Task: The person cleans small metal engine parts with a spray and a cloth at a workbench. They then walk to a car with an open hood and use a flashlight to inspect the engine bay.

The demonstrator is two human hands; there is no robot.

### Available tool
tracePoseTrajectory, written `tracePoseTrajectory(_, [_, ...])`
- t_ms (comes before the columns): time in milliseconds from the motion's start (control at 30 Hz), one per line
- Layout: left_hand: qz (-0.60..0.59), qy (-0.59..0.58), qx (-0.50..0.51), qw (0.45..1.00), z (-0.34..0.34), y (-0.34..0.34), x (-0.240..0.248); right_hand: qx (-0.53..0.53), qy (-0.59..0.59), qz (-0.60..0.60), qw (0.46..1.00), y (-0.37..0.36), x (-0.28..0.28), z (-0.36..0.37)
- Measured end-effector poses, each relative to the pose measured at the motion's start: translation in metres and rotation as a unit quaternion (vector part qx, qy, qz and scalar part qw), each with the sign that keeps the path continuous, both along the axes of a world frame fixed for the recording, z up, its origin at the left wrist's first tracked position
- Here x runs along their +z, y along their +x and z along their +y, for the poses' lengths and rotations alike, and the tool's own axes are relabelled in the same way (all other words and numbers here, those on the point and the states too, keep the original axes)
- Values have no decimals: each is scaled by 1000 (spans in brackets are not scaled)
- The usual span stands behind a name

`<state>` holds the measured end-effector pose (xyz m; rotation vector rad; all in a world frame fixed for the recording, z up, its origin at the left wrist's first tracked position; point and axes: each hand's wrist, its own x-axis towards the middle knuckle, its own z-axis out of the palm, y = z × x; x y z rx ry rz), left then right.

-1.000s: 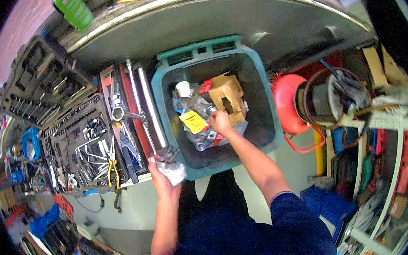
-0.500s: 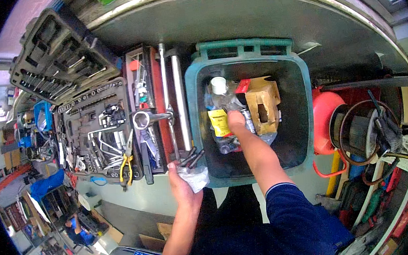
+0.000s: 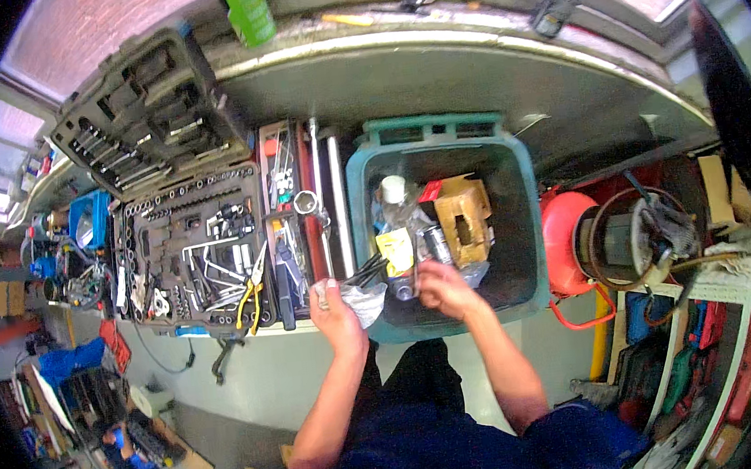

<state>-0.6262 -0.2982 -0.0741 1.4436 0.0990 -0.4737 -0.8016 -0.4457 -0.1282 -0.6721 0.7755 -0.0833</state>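
Observation:
My left hand point(image 3: 340, 321) is closed around a crumpled clear plastic bag point(image 3: 367, 304) at the near left rim of a teal bin point(image 3: 372, 334). Several dark, rod-like parts point(image 3: 366, 271) stick out of the bag's far end. My right hand point(image 3: 446, 289) hovers over the near part of the bin, fingers curled together; whatever they hold, if anything, is too small to make out. Inside the bin lie a torn brown cardboard box point(image 3: 472, 203), a clear plastic bottle with a white cap point(image 3: 394, 187), a yellow packet point(image 3: 395, 252) and a dark can point(image 3: 436, 244).
Left of the bin sit a red tool tray point(image 3: 280, 176) and an open socket set case point(image 3: 154, 233) with yellow-handled pliers point(image 3: 249, 305). A red hose reel point(image 3: 570, 238) stands to the right. A green can point(image 3: 247, 12) is on the far ledge.
My right hand has drawn back from deep among the rubbish toward me, its fingers now curled. My left hand keeps hold of the bag. The view has shifted, showing more of the ledge.

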Motion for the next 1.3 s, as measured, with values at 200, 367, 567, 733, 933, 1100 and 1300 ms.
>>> tracePoseTrajectory(200, [-308, 99, -111, 940, -2, -13, 48, -144, -11, -105, 984, 35, 73, 76])
tracePoseTrajectory(367, [-606, -8, -349, 715, 5, 2, 45, -278, 54, -128, 950, 43, 86, 85])
tracePoseTrajectory(567, [-707, -37, -485, 513, 10, 17, 71, -325, 147, -83, 930, 34, 59, 76])
tracePoseTrajectory(733, [-751, -101, -443, 480, 28, 26, 87, -366, 153, -129, 909, 39, 70, 79])
tracePoseTrajectory(933, [-736, -166, -427, 498, 45, 18, 129, -388, 136, -146, 900, 36, 39, 69])
tracePoseTrajectory(1100, [-589, -161, -331, 720, 53, 20, 163, -312, -88, -43, 945, 23, 64, 69])
tracePoseTrajectory(1300, [-568, 77, -225, 788, -39, 5, 124, -137, -328, 21, 934, 15, 82, 69])
